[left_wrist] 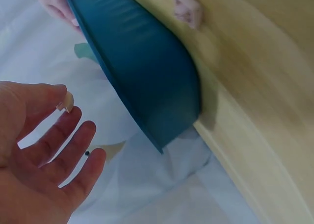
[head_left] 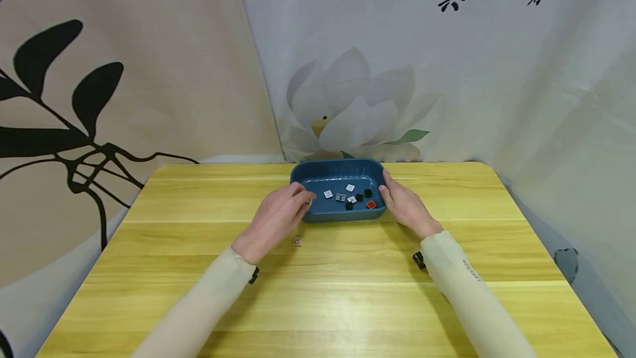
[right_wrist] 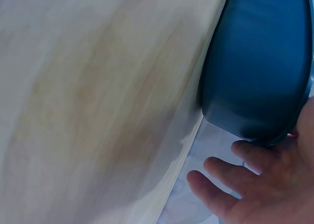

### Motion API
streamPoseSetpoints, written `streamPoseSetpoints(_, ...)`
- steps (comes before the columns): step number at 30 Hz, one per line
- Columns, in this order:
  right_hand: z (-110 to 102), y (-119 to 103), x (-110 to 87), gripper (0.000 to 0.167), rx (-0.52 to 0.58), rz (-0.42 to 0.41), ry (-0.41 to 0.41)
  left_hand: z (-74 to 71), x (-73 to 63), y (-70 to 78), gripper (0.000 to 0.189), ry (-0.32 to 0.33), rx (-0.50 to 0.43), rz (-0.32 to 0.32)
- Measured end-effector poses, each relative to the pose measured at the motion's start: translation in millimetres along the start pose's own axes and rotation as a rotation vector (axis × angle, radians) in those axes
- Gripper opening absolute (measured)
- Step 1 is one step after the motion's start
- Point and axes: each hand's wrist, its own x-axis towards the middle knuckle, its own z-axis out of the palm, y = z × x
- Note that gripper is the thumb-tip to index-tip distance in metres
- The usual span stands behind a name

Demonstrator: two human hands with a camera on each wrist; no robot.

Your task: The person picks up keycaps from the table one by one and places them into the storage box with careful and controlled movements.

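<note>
My left hand (head_left: 280, 211) is over the near left corner of a blue tray (head_left: 323, 217). Its thumb and index finger pinch a small beige keycap (left_wrist: 67, 102), while the other fingers spread loosely. At the tray's right end, my right hand (head_left: 408, 210) grips the rim, with its thumb on the inner side. In the right wrist view the fingers (right_wrist: 211, 189) reach around the tray's outer wall. Inside the tray lie several white and black keycaps, among them a white one (head_left: 350, 188) and a black one (head_left: 367, 193), plus a red keycap (head_left: 371, 204).
Another beige keycap (head_left: 297, 241) lies on the wooden table (head_left: 338, 303), in front of the tray's left end and beside my left wrist. The tray stands at the table's far edge, close to a printed curtain (head_left: 199, 70) hanging behind.
</note>
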Motion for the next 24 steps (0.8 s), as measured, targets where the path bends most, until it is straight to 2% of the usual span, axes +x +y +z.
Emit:
streamPoseSetpoints(7, 0, -1, 0.5, 0.062, 0.002, 0.007, -0.002, 7.0, 19.9, 2.9, 0.019, -0.022, -0.006, 0.009)
streamPoseSetpoints(14, 1, 0, 0.5, 0.062, 0.002, 0.007, -0.003, 14.4, 35.5, 2.0, 0.021, -0.100, 0.017, -0.014)
streamPoseSetpoints(24, 1, 0, -0.4, 0.062, 0.005, 0.004, 0.004, 31.8, 49.5, -2.4, 0.024, -0.212, 0.063, -0.070)
